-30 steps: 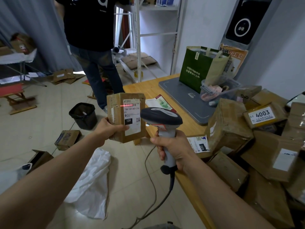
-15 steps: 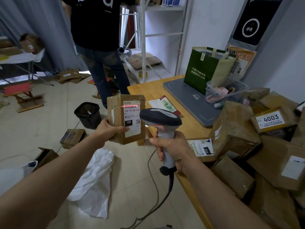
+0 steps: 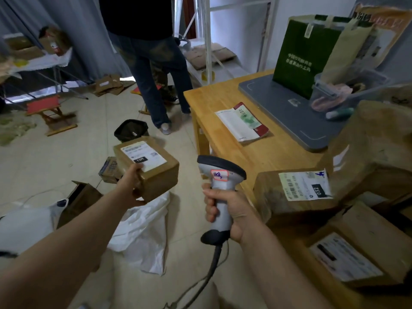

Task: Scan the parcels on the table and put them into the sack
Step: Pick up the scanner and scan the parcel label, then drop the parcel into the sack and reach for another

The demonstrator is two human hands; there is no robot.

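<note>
My left hand (image 3: 131, 186) grips a small brown cardboard parcel (image 3: 153, 172) with a white label facing up, held above the white sack (image 3: 142, 233) that lies crumpled on the floor. My right hand (image 3: 225, 210) grips the handle of a grey barcode scanner (image 3: 220, 172), upright beside the table's front edge, its cable hanging down. Several more brown parcels are piled on the wooden table (image 3: 225, 97) at the right, the nearest one (image 3: 296, 192) labelled 032.
A person in dark trousers (image 3: 153, 74) stands by the table's far corner. On the table lie a booklet (image 3: 243, 122), a grey pad (image 3: 287, 108), a green bag (image 3: 307, 52). A black bin (image 3: 130, 130), loose boxes and a red stool (image 3: 50, 112) are on the floor.
My left hand has lowered the parcel and tipped it flat, label up, away from the scanner and over the sack. The red scan line is gone. My view has tilted downward.
</note>
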